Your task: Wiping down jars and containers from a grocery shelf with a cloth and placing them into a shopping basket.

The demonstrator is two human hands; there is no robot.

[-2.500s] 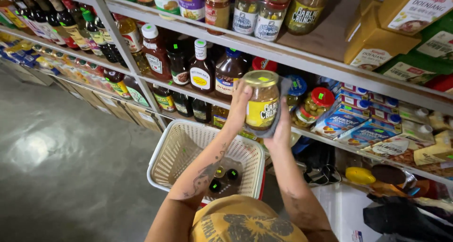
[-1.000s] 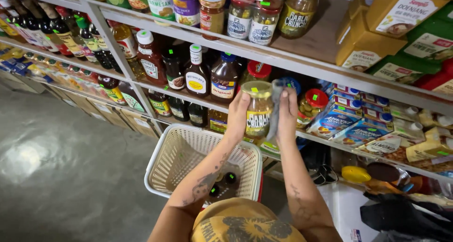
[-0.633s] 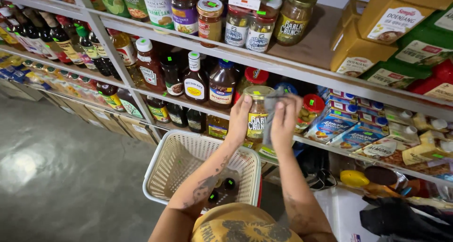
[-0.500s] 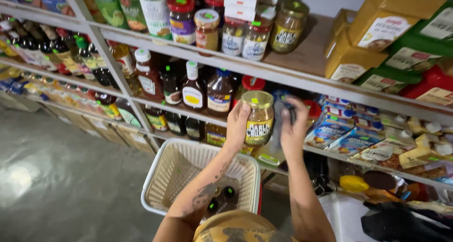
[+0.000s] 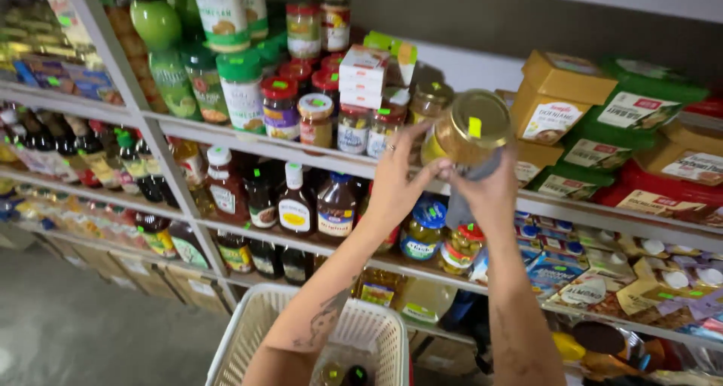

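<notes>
Glass jar [image 5: 465, 137] with a gold metal lid, raised in front of the upper shelf [image 5: 248, 146] and tilted so that the lid faces the camera. Left hand [image 5: 398, 176] grips the jar's left side, fingers curled around the glass; right hand [image 5: 489, 190] supports it from below and from the right, pressing a grey cloth [image 5: 461, 198] against its base. Both hands are closed firmly on the jar. Left of the jar, on the same shelf, stand smaller jars with red lids [image 5: 316, 119] and a white carton [image 5: 363, 76]. Below the jar, dark sauce bottles [image 5: 297, 201] occupy the next shelf. Well beneath it, a cream plastic basket [image 5: 263, 333] hangs on the left forearm
</notes>
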